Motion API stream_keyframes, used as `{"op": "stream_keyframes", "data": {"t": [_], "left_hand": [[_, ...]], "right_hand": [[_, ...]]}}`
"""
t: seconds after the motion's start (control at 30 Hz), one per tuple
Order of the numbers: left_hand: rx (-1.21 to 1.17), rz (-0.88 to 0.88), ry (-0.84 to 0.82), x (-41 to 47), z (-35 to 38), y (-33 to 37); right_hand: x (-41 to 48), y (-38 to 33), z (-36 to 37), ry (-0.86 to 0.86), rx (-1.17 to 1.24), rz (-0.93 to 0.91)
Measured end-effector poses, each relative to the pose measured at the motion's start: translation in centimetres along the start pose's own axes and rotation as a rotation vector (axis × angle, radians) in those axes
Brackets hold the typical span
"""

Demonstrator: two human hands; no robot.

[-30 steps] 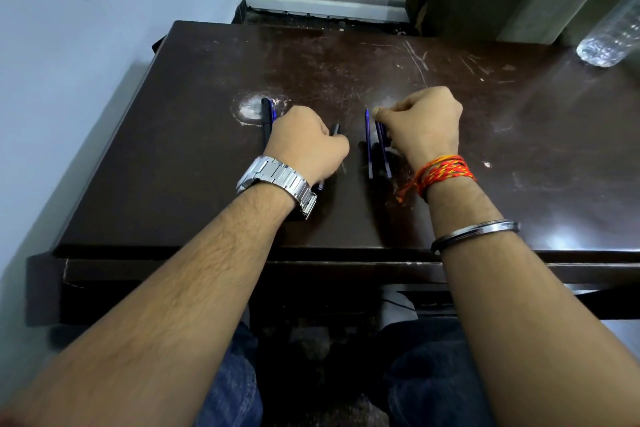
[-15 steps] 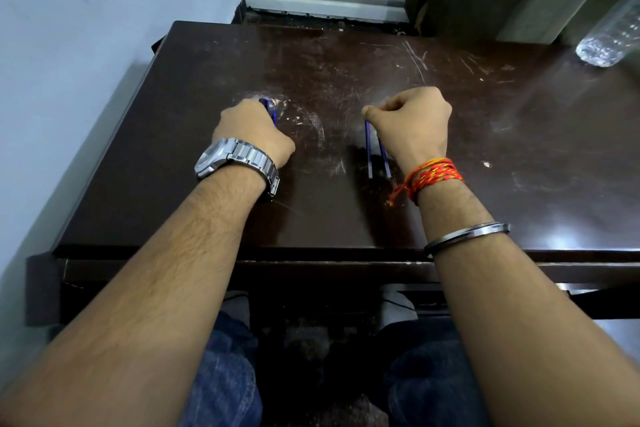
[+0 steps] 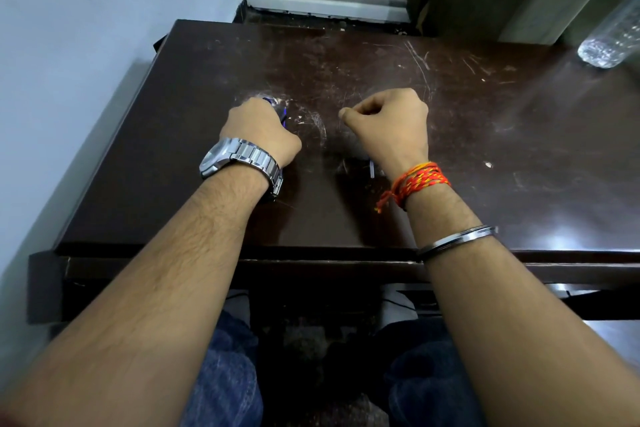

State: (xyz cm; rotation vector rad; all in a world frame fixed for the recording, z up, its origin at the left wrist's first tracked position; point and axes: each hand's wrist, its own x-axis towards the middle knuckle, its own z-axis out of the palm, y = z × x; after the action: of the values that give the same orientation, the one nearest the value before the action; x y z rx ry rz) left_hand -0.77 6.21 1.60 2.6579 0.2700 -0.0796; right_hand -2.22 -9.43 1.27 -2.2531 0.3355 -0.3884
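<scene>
Altogether, two hands, two pens and one clear bottle (image 3: pixel 609 38) can be counted on the surface (image 3: pixel 485 135), a dark brown, heavily scratched top set into a corner by a pale wall (image 3: pixel 86 45). The left hand (image 3: pixel 258 130) is curled round a blue pen (image 3: pixel 284 116), seen just past the knuckles, while the right hand (image 3: pixel 388 125) is closed over a second pen (image 3: pixel 371 168), of which only a pale end is shown beneath the wrist.
</scene>
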Motion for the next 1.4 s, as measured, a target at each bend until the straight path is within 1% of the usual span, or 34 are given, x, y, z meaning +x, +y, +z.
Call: {"op": "stream_keyframes", "data": {"t": [0.07, 0.13, 0.27, 0.3, 0.37, 0.43, 0.5, 0.6, 0.63, 0.73, 0.93, 1.07, 1.23, 1.3, 1.4], "left_hand": [[-0.014, 0.027, 0.02, -0.2, 0.0, 0.0], [-0.064, 0.071, 0.056, -0.3, -0.1, 0.2], [-0.153, 0.219, 0.059, -0.9, 0.0, 1.0], [-0.159, 0.259, 0.053, -1.0, 0.1, 1.2], [-0.209, 0.301, 0.065, -1.1, 0.3, 1.4], [-0.274, 0.31, 0.071, -1.2, 0.5, 1.4], [-0.378, 0.293, 0.04, -1.2, 0.8, 1.6], [-0.669, 0.177, -0.116, -1.0, 0.9, 2.3], [-0.716, 0.157, -0.161, -1.0, 0.9, 2.4], [-0.677, 0.18, -0.243, -1.0, 1.2, 2.4], [-0.709, 0.176, -0.37, -0.9, 2.0, 2.2], [-0.73, 0.176, -0.379, -1.2, 1.8, 2.3], [-0.724, 0.19, -0.373, -1.1, 1.9, 2.2], [-0.735, 0.192, -0.356, -1.1, 2.0, 2.3], [-0.777, 0.193, -0.341, -1.4, 2.0, 2.7]], "right_hand": [[-0.1, -0.1, 0.3, -0.015, 0.017, -0.007], [-0.1, -0.3, 0.5, -0.064, 0.087, 0.036], [-0.3, -0.8, 1.3, -0.314, 0.541, 0.257], [-0.2, -0.8, 1.4, -0.349, 0.602, 0.283], [-0.1, -0.8, 1.4, -0.368, 0.649, 0.299], [-0.1, -0.7, 1.3, -0.359, 0.67, 0.294], [-0.1, -0.8, 1.1, -0.302, 0.679, 0.25], [0.3, -0.9, 0.8, -0.091, 0.726, 0.163], [0.5, -0.9, 0.7, -0.021, 0.75, 0.134], [0.7, -0.8, 0.2, 0.113, 0.792, 0.061], [0.9, -0.9, -0.1, 0.242, 0.83, -0.012], [0.7, -1.1, -0.3, 0.266, 0.848, -0.038], [0.7, -1.2, -0.2, 0.213, 0.859, -0.01], [0.7, -1.1, -0.1, 0.161, 0.824, 0.008], [0.4, -1.0, 0.4, 0.003, 0.659, 0.008]]}}
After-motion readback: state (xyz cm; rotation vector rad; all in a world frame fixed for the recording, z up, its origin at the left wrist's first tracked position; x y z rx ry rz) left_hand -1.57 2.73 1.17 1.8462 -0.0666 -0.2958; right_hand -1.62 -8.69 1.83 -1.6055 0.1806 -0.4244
